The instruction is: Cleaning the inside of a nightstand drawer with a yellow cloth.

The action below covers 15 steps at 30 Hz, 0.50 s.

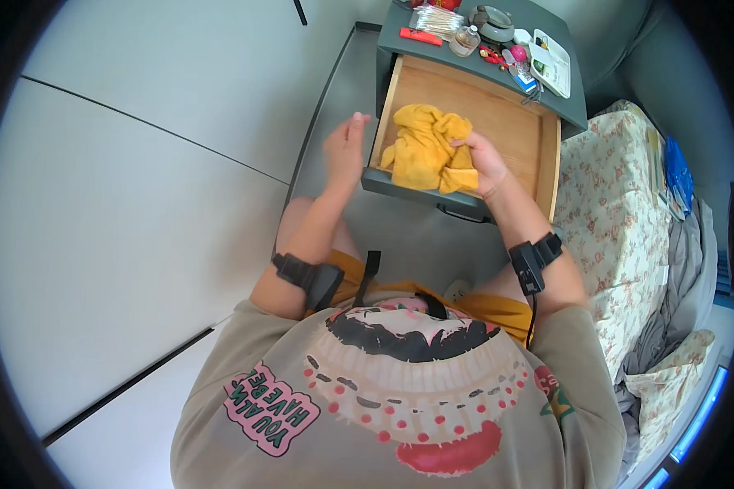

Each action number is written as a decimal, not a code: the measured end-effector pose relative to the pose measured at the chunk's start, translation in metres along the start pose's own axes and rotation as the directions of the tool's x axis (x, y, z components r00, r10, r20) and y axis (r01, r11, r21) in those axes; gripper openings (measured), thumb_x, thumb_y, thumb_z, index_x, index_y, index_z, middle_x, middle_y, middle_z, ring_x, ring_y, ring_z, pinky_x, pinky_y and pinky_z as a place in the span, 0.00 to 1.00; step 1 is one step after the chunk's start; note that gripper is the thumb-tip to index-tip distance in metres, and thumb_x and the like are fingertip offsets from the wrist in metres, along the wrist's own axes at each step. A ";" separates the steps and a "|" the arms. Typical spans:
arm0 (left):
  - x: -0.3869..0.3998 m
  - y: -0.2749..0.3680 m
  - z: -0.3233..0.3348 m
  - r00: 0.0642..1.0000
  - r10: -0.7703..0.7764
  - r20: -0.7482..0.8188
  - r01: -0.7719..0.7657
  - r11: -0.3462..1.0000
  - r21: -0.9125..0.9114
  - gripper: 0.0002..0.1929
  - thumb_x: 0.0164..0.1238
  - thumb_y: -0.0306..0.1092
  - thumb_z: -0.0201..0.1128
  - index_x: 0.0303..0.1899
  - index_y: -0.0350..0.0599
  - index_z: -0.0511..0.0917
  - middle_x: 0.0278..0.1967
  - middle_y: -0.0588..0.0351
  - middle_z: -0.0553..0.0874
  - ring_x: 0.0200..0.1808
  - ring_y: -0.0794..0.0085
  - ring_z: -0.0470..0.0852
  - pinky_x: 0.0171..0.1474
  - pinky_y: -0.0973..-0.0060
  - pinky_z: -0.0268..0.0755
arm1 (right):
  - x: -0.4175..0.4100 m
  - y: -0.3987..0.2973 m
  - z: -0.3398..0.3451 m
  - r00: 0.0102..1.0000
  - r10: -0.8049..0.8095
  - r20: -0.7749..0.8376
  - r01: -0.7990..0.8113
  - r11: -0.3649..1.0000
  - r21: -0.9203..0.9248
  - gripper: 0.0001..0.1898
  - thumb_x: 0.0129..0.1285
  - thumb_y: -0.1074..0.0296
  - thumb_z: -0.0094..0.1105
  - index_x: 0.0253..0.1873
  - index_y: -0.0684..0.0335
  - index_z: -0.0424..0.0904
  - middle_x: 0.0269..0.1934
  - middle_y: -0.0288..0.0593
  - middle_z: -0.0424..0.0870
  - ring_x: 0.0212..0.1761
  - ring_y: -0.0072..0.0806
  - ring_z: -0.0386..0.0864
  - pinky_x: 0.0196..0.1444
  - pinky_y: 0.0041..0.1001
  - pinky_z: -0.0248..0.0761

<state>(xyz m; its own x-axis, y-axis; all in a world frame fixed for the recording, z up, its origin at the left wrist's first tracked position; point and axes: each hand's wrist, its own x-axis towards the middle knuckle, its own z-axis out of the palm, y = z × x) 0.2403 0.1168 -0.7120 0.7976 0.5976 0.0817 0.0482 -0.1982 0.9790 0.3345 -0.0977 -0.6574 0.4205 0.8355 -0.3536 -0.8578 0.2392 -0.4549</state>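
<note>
A crumpled yellow cloth [425,147] hangs from my right hand [488,160], whose fingers grip its right side. The cloth is over the front left part of an open wooden drawer [507,131] and overlaps its dark front edge. Left of the drawer, my left hand [345,147] is raised with the fingers curled and the thumb up; nothing shows in it, though its palm side is partly hidden. A black handle [463,214] is on the drawer's front.
On the grey-green nightstand [394,46] are cotton swabs [437,21], a glass bottle [465,41], a red box [421,36], a lidded grey pot [494,25] and a white tray [550,64]. A bed with floral bedding [615,202] stands right; white panels [147,202] stand left.
</note>
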 end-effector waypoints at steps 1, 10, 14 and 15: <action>-0.003 0.013 -0.008 0.999 0.043 -0.020 -0.043 0.999 -0.008 0.28 0.80 0.52 0.47 0.47 0.34 0.85 0.42 0.46 0.89 0.49 0.63 0.86 0.55 0.67 0.74 | -0.006 0.002 -0.002 1.000 0.001 -0.004 -0.001 1.000 0.002 0.26 0.63 0.74 0.49 0.67 0.68 0.68 0.63 0.54 0.77 0.63 0.45 0.78 0.68 0.43 0.71; -0.038 0.067 -0.025 0.637 -0.100 0.764 0.664 0.575 -0.479 0.24 0.80 0.46 0.53 0.63 0.34 0.74 0.59 0.53 0.80 0.60 0.70 0.79 0.60 0.70 0.73 | -0.026 0.025 0.010 0.965 -0.120 0.232 0.062 0.969 0.241 0.27 0.65 0.66 0.52 0.69 0.67 0.66 0.65 0.53 0.76 0.66 0.46 0.76 0.70 0.44 0.68; -0.048 0.078 -0.013 0.782 -0.204 0.589 0.551 0.669 -0.499 0.19 0.75 0.39 0.62 0.59 0.38 0.77 0.50 0.56 0.84 0.53 0.76 0.81 0.57 0.76 0.74 | -0.033 0.031 0.022 0.995 -0.102 0.020 0.103 0.994 -0.036 0.26 0.71 0.60 0.55 0.69 0.66 0.67 0.64 0.51 0.77 0.63 0.42 0.78 0.66 0.41 0.73; -0.047 0.075 -0.013 0.823 -0.147 0.548 0.467 0.725 -0.507 0.17 0.73 0.35 0.64 0.58 0.38 0.77 0.49 0.55 0.84 0.51 0.77 0.82 0.54 0.76 0.75 | -0.036 0.032 0.023 0.991 -0.105 -0.085 0.083 0.969 -0.231 0.26 0.72 0.59 0.56 0.69 0.65 0.67 0.63 0.50 0.78 0.62 0.40 0.79 0.64 0.40 0.75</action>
<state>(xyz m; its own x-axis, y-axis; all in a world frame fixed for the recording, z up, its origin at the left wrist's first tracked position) 0.1986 0.0844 -0.6398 0.9793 0.0950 -0.1787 0.1024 0.5292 0.8423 0.2852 -0.1084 -0.6400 0.5321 0.7606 -0.3720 -0.7284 0.1873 -0.6590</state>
